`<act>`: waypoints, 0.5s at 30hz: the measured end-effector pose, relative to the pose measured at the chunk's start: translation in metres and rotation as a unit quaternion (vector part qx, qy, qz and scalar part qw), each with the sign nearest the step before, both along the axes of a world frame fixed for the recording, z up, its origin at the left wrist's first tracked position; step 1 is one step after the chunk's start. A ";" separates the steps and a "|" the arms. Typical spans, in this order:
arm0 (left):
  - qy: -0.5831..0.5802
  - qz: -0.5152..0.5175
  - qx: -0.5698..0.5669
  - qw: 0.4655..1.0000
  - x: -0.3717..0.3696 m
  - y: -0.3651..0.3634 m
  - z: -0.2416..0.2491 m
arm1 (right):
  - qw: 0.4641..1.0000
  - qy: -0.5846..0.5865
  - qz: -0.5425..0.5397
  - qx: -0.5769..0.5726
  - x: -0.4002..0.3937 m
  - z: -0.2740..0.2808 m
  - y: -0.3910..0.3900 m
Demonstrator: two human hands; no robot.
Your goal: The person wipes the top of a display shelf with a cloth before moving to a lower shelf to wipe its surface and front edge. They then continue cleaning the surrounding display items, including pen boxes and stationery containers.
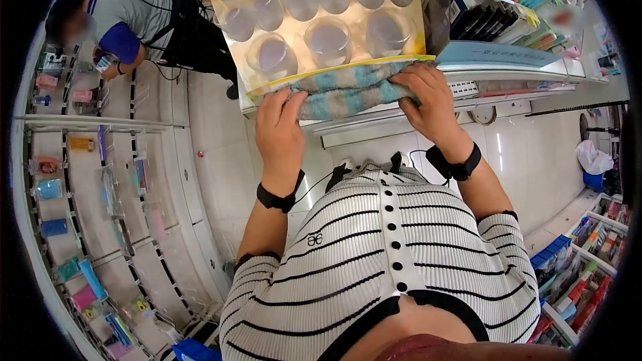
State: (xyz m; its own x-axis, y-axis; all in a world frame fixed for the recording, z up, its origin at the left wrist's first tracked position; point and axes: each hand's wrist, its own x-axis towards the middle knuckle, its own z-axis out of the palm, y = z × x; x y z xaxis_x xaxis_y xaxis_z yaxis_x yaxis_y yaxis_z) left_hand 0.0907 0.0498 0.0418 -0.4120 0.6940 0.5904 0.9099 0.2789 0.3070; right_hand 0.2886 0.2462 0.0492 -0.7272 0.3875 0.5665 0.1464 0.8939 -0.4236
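Note:
A folded cloth (346, 98) with blue-green and grey stripes lies along the front edge of a lit shelf (231, 27). At its left end, the bent fingers of my left hand (278, 127) hold the fabric. My right hand (431, 101) grips the other end, thumb below and fingers over the top. Just beyond the cloth runs the shelf's yellow edge strip (334, 68). Rows of clear cups stand behind it, among them a large front cup (328, 41) and another at the left (272, 55).
Right of the cups stands a box display (498, 53) packed with pens and small packets. Another person (134, 20) bends at the left-hand rack (93, 120), which has hooks and hanging packets. Bins of goods (588, 247) stand at lower right, near a white bag (594, 157).

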 end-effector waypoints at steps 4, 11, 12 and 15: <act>0.000 -0.006 0.013 1.000 -0.001 0.001 -0.003 | 1.000 0.016 0.002 0.004 -0.003 -0.002 0.003; -0.009 -0.007 0.029 1.000 0.002 0.001 -0.004 | 1.000 0.021 0.009 -0.015 -0.004 0.002 0.003; -0.010 -0.007 0.029 1.000 0.002 0.001 -0.004 | 1.000 0.024 0.008 -0.012 -0.004 0.001 0.003; -0.020 -0.005 0.027 0.999 0.003 0.001 -0.004 | 0.999 0.030 0.013 -0.013 -0.003 -0.001 0.003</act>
State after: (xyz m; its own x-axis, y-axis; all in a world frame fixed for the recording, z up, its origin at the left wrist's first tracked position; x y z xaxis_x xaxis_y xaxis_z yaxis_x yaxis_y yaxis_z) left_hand 0.0941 0.0506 0.0382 -0.4286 0.6664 0.6101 0.8995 0.2512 0.3575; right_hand 0.2855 0.2493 0.0483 -0.7022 0.3847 0.5992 0.0974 0.8855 -0.4544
